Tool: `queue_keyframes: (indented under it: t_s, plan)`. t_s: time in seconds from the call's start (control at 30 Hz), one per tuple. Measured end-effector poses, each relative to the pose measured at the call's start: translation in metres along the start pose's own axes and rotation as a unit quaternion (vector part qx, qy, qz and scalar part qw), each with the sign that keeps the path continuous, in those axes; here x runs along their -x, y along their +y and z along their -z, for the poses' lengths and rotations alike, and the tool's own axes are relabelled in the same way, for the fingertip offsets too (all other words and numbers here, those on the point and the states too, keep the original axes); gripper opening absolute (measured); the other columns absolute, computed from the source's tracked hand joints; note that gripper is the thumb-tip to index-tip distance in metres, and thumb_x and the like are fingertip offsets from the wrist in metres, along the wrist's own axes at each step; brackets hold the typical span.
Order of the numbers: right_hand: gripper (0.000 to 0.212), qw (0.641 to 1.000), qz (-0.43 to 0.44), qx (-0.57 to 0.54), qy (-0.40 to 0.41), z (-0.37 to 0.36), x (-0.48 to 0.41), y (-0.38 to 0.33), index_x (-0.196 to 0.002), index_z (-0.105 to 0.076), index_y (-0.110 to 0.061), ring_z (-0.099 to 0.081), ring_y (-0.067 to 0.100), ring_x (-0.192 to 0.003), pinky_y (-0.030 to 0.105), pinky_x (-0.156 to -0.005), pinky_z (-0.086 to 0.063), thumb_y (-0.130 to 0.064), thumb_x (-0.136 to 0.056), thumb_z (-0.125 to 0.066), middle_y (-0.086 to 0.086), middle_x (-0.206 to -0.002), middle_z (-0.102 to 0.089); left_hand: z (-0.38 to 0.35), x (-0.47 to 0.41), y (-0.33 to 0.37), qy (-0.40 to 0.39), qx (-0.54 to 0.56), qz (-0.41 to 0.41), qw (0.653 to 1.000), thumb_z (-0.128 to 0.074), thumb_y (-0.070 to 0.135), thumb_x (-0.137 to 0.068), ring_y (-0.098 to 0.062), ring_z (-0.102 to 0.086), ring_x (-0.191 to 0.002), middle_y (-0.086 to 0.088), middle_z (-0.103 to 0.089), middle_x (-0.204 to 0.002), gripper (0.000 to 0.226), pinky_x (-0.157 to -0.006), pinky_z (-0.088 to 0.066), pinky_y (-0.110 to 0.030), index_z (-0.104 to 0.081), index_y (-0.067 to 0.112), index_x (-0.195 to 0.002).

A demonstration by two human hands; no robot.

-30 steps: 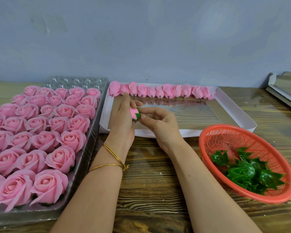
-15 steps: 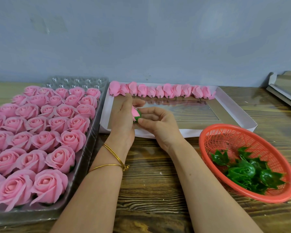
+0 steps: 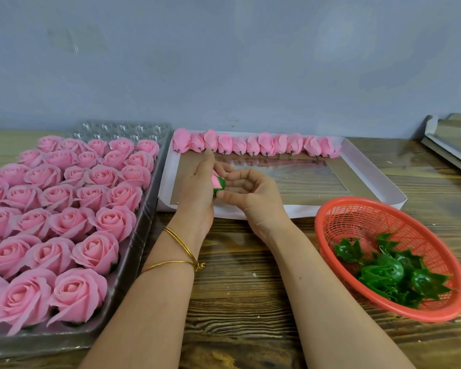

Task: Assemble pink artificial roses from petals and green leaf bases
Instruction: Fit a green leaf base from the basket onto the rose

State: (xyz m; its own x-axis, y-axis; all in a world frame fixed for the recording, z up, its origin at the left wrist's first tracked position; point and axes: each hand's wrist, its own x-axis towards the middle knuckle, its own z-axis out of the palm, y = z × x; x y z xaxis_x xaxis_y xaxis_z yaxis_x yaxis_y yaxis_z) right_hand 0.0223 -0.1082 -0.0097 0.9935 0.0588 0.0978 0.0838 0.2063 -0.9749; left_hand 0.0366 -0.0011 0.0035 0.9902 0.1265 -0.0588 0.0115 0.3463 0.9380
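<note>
Between my two hands sits a small pink rose bud in a green leaf base [image 3: 218,183], held above the white box. My left hand [image 3: 200,190] cups it from the left, index finger pointing up toward the petal row. My right hand [image 3: 253,194] pinches the green base from the right with thumb and curled fingers. A row of pink petal buds [image 3: 256,145] lines the far edge of the white box [image 3: 370,179]. Loose green leaf bases [image 3: 389,270] lie in the red basket [image 3: 338,214].
A clear plastic tray [image 3: 141,230] on the left holds several finished pink roses [image 3: 64,217]. The wooden tabletop [image 3: 240,283] runs under my forearms. Another box edge [image 3: 450,147] shows at the far right. A grey wall stands behind.
My right hand's fingers have uncurled a little and turned palm-up around the bud. The green base now shows more on the bud's right side. My left hand stays in place.
</note>
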Motion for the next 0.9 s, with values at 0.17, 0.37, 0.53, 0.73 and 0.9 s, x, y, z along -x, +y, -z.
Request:
queue_keyframes:
  t_s: [0.17,0.37,0.53,0.73,0.9]
  plan:
    - [0.017,0.999,-0.029,-0.004,-0.014,0.0015,-0.0022,0.0013,-0.094,-0.067,-0.001,-0.067,0.019,-0.081,0.030,-0.083,-0.057,0.009,-0.080,-0.071,0.011,-0.083,-0.069,-0.0013,0.0025,0.0017,-0.005,0.009,-0.005,1.000,-0.042,0.040,-0.101,-0.011,-0.064,-0.076,0.005,-0.067,-0.067,0.063,-0.086,-0.047,-0.042,-0.050,0.025,-0.040]
    - [0.012,0.995,-0.072,-0.026,-0.060,-0.0002,-0.0034,-0.0006,-0.093,-0.070,-0.001,-0.067,0.020,-0.081,0.027,-0.080,-0.058,-0.001,-0.093,-0.058,0.011,-0.087,-0.070,0.0003,0.0013,0.0036,0.001,0.034,0.001,0.999,-0.042,0.037,-0.101,-0.014,-0.060,-0.079,0.004,-0.068,-0.068,0.064,-0.073,-0.048,-0.032,-0.049,0.025,-0.039]
    - [0.014,0.995,-0.074,-0.020,-0.064,0.0008,-0.0024,-0.0011,-0.097,-0.072,-0.002,-0.067,0.018,-0.080,0.028,-0.085,-0.058,-0.002,-0.094,-0.057,0.008,-0.085,-0.073,0.0028,0.0000,0.0020,-0.014,0.025,-0.010,1.000,-0.042,0.038,-0.101,-0.006,-0.066,-0.071,0.004,-0.070,-0.070,0.064,-0.070,-0.048,-0.029,-0.057,0.024,-0.041]
    - [0.019,0.995,-0.062,-0.049,-0.052,0.0003,0.0002,0.0002,-0.106,-0.069,0.006,-0.070,0.025,-0.092,0.035,-0.093,-0.056,0.006,-0.090,-0.060,0.014,-0.095,-0.074,0.0017,0.0018,0.0004,-0.017,0.006,-0.005,1.000,-0.043,0.040,-0.100,-0.017,-0.062,-0.088,0.002,-0.073,-0.086,0.054,-0.081,-0.051,-0.035,-0.075,0.024,-0.060]
    - [0.020,0.996,-0.047,-0.044,-0.055,0.0015,0.0009,-0.0010,-0.095,-0.072,-0.004,-0.073,0.017,-0.079,0.023,-0.076,-0.057,0.010,-0.085,-0.063,0.008,-0.083,-0.076,0.0019,0.0024,0.0007,-0.022,0.004,-0.006,1.000,-0.044,0.039,-0.100,-0.021,-0.066,-0.096,-0.001,-0.072,-0.093,0.051,-0.089,-0.053,-0.042,-0.078,0.023,-0.065]
